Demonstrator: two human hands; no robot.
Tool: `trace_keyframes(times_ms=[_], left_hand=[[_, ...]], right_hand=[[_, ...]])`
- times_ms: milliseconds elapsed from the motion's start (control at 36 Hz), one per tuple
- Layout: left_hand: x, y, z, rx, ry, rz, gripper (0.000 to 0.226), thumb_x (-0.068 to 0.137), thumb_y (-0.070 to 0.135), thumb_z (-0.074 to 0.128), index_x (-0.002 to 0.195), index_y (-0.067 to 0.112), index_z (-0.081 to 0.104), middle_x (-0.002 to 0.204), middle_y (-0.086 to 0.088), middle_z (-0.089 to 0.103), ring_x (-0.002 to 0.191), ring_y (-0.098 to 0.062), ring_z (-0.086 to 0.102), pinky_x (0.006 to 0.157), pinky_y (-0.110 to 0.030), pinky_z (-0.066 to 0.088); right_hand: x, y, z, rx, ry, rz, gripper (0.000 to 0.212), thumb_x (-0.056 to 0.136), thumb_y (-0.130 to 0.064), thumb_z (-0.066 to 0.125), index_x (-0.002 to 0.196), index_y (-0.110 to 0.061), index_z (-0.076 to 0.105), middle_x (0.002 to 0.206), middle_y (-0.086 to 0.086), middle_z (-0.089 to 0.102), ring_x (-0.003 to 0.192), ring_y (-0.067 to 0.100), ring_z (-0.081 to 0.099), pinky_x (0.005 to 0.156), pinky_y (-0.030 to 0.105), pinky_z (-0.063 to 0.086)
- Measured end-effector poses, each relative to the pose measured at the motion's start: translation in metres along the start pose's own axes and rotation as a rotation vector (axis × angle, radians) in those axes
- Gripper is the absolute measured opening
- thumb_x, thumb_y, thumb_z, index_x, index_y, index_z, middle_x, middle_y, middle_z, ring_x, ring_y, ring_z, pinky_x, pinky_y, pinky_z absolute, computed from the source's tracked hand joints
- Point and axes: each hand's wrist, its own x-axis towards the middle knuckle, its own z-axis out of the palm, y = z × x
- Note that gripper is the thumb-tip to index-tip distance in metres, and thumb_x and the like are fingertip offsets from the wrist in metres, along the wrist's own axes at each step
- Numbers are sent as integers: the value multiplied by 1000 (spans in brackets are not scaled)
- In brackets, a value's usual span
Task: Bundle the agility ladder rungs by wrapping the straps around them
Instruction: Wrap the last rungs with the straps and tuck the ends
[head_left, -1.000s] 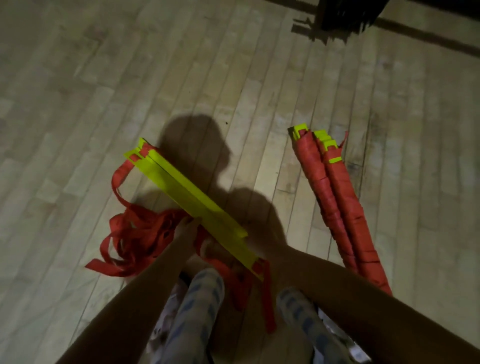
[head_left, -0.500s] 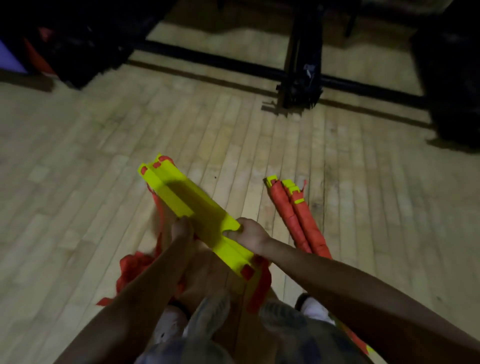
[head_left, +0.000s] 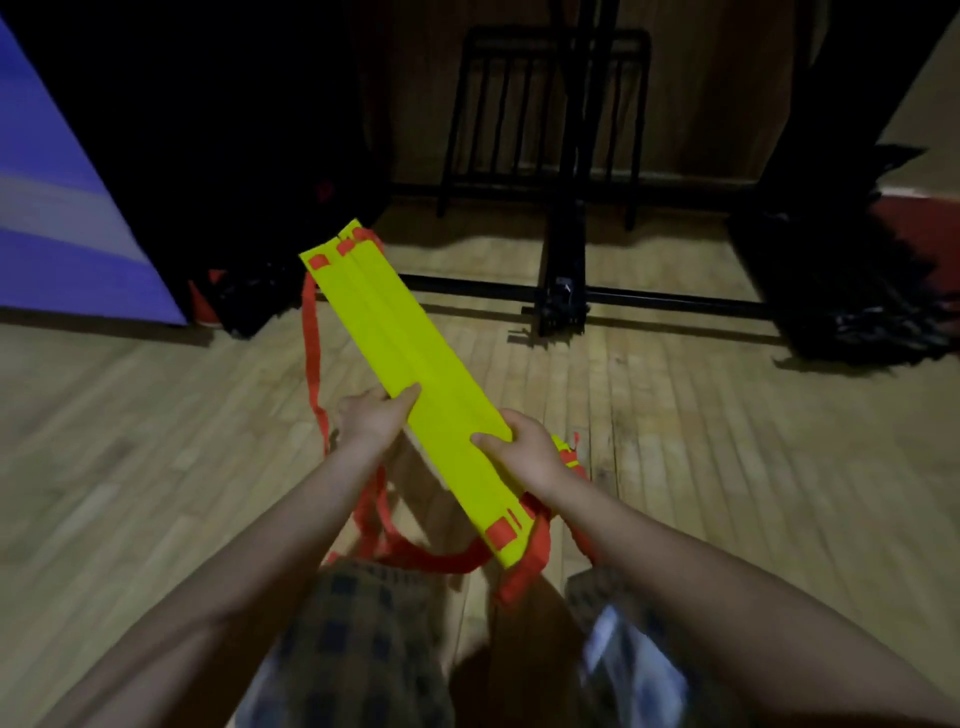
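- My left hand (head_left: 371, 418) and right hand (head_left: 524, 457) pinch the rungs (head_left: 410, 379), thumbs on top, fingers curled beneath.
- The stack hangs over the floor (head_left: 156, 441), far end pointing left; straps (head_left: 436, 558) dangle loose below.
- I'd square the rungs flush first, then wind a strap tight from the near end.

Dim wooden plank floor (head_left: 156, 467), black metal stand (head_left: 563, 291), blue panel (head_left: 47, 208).

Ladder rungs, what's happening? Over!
Both hands, left and right, grip yellow rung stack, lifted. Red straps dangling loose, not wrapped. Nothing blocking.
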Motion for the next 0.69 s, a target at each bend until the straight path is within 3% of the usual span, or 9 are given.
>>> trace_keyframes(times_ms=[83, 167, 222, 278, 333, 389, 472, 583, 694], left_hand=[[-29, 2, 2, 18, 8, 76, 73, 76, 78, 46, 116, 20, 69, 114, -15, 66, 114, -34, 58, 93, -35, 45], [-60, 8, 6, -225, -81, 160, 37, 95, 36, 58, 118, 8, 66, 112, -13, 69, 104, -29, 64, 81, -32, 47], [-79, 9, 10, -438, -206, 144, 37, 97, 22, 57, 130, 4, 57, 124, -20, 64, 98, -26, 66, 81, -32, 54], [-98, 12, 12, -601, -270, 136, 36, 99, 12, 52, 134, 0, 52, 127, -24, 61, 85, -18, 65, 67, -23, 56], [-109, 16, 12, -776, -314, 122, 35, 100, 4, 46, 134, -3, 48, 127, -20, 60, 91, -19, 64, 72, -24, 59], [-117, 19, 13, -911, -361, 101, 34, 101, 1, 42, 134, -1, 46, 126, -17, 59, 98, -22, 64, 78, -30, 58], [-119, 15, 14, -997, -373, 47, 32, 101, 0, 39, 131, 4, 48, 124, -16, 61, 106, -27, 63, 81, -36, 56], [-116, 11, 16, -1028, -322, -77, 23, 95, -4, 36, 109, 1, 54, 111, -21, 59, 95, -31, 61, 88, -44, 49], [-118, 10, 18, -1056, -222, -155, 19, 91, 3, 36, 96, 7, 54, 91, -16, 56, 82, -27, 57, 80, -39, 47]], right_hand=[[-37, -2, -6, 75, 47, 2, 27, 91, -21, 67, 117, -13, 65, 98, -6, 64, 80, 4, 60, 62, 10, 42], [-69, -1, -13, 150, 54, 21, 28, 93, -18, 65, 120, -12, 62, 104, -2, 65, 78, -7, 56, 62, 3, 42], [-87, -1, -19, 187, 56, 30, 28, 95, -17, 62, 122, -11, 61, 110, 4, 66, 85, 2, 61, 64, 4, 44], [-102, -6, -28, 225, 50, 37, 28, 99, -17, 54, 125, -7, 60, 111, 4, 64, 102, 15, 63, 68, 5, 44], [-110, -7, -35, 272, 27, 49, 35, 105, -20, 39, 131, -4, 56, 112, 1, 56, 113, 8, 49, 75, -4, 32], [-119, -12, -39, 343, 34, 56, 40, 107, -22, 30, 137, -4, 50, 121, 1, 51, 114, 4, 36, 66, -13, 18], [-122, -10, -40, 361, 43, 120, 40, 107, -24, 31, 137, -5, 50, 122, 2, 52, 117, 8, 42, 78, 3, 28], [-127, -11, -30, 334, 15, 152, 25, 104, -19, 41, 117, -13, 62, 117, 2, 59, 122, 22, 53, 103, 29, 38], [-137, -16, -23, 337, -50, 121, 32, 104, -14, 41, 127, 2, 56, 113, 1, 54, 110, 14, 50, 91, 21, 39]])
